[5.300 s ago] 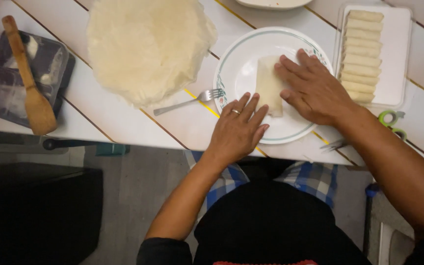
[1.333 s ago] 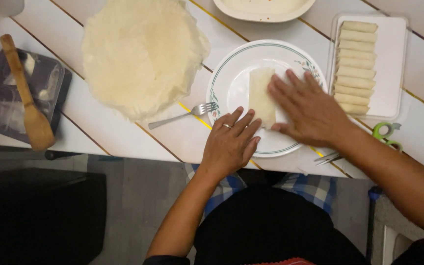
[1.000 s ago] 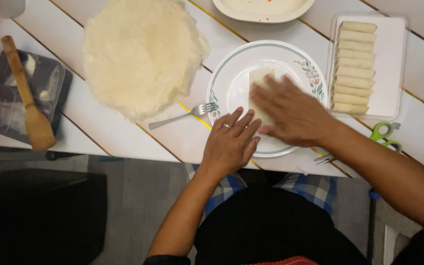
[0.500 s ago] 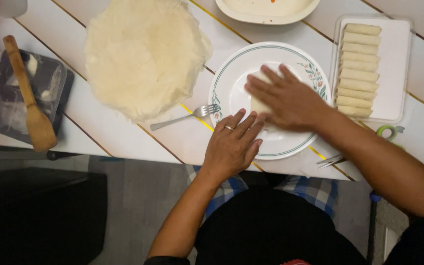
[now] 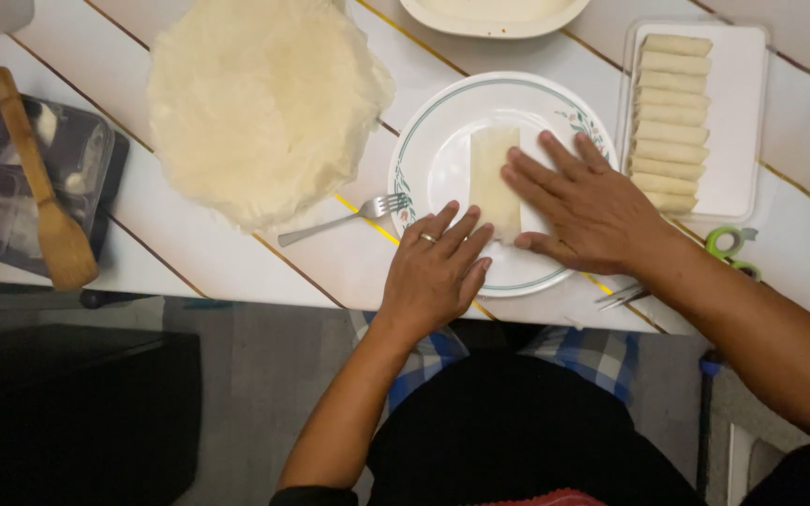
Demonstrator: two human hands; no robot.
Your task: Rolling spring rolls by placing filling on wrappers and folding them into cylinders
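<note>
Wrapper (image 5: 493, 178) partly hidden under right hand (image 5: 585, 208) and left hand (image 5: 438, 272).

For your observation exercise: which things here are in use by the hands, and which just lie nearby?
In use: left hand, right hand, wrapper roll, plate.
Lying nearby: fork, wrapper stack, tray of rolls, wooden spatula, scissors.

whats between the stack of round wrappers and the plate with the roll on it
A metal fork lies on the white table there, its tines touching the plate rim, its handle pointing toward the wrapper stack. The head view shows it.
</note>
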